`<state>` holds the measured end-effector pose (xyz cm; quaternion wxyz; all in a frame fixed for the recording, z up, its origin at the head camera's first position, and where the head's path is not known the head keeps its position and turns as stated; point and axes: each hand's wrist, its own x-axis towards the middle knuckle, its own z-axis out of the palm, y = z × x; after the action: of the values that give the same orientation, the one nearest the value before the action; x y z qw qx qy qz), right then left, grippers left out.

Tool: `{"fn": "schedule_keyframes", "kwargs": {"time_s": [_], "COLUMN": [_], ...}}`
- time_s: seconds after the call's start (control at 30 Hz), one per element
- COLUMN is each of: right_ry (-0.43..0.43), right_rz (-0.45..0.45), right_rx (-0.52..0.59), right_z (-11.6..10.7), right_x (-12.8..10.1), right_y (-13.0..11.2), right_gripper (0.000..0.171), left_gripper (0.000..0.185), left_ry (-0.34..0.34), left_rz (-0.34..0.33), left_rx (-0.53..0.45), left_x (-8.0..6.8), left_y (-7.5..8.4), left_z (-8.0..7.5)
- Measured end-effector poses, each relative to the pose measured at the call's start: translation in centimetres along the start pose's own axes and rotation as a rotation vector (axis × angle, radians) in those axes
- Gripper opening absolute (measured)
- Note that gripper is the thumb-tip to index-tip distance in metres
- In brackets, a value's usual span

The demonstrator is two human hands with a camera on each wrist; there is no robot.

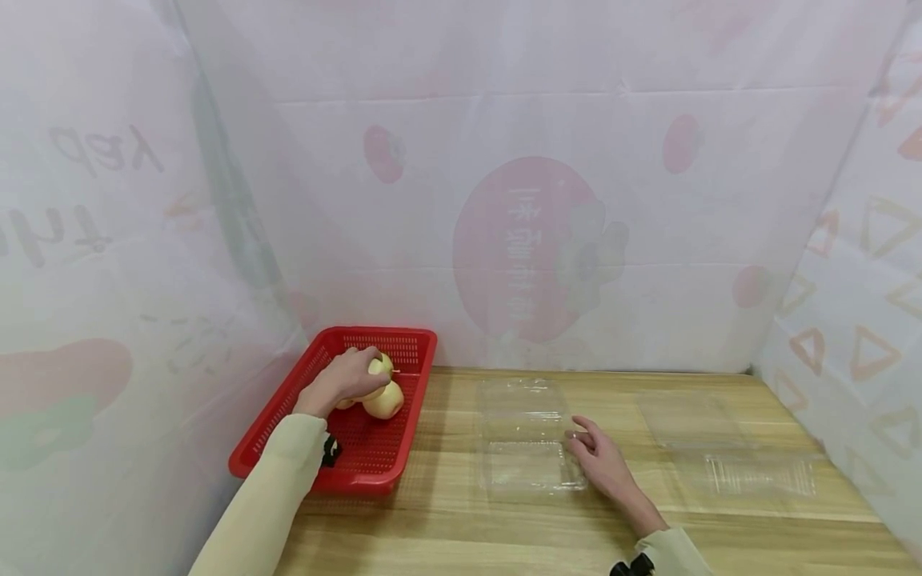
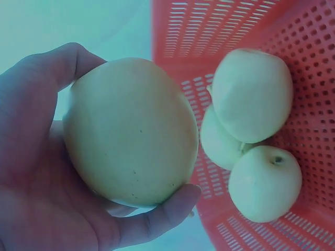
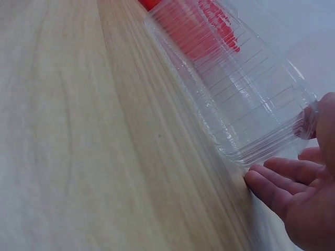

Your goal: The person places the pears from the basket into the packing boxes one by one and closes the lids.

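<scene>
My left hand (image 1: 346, 376) reaches into the red basket (image 1: 288, 412) and grips a pale yellow apple (image 2: 131, 133) (image 1: 380, 366) with curled fingers. Three more apples (image 2: 251, 141) lie in the basket below it; one apple (image 1: 385, 400) shows beside the hand in the head view. My right hand (image 1: 601, 456) rests on the wooden table with relaxed fingers, its fingertips (image 3: 261, 183) touching the right edge of an open clear plastic clamshell box (image 1: 526, 436) (image 3: 235, 99).
A second clear clamshell box (image 1: 727, 448) lies open at the right of the table (image 1: 461, 528). White printed sheeting walls in the table at the back and both sides. The basket stands at the table's left edge.
</scene>
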<state>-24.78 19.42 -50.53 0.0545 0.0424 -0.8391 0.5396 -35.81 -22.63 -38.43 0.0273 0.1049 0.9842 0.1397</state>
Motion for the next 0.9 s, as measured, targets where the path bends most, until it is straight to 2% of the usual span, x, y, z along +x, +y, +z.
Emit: {"fn": "schedule_keyframes", "kwargs": {"time_s": [0.33, 0.57, 0.9], "right_ry": [0.02, 0.033, 0.027], "right_rz": [0.013, 0.015, 0.025], "right_rx": [0.003, 0.02, 0.088], "right_z": [0.6, 0.7, 0.7], "right_x": [1.6, 1.7, 1.7], "right_y": [4.0, 4.3, 4.3], "right_gripper": [0.048, 0.048, 0.047], "left_gripper": [0.054, 0.05, 0.048], "left_ry": [0.041, 0.09, 0.112], "left_rz": [0.038, 0.023, 0.072], "left_rx": [-0.087, -0.128, -0.136], "left_x": [-0.4, -0.7, -1.4], "left_y": [1.3, 2.2, 4.2], "left_z": [-0.1, 0.1, 0.0]}}
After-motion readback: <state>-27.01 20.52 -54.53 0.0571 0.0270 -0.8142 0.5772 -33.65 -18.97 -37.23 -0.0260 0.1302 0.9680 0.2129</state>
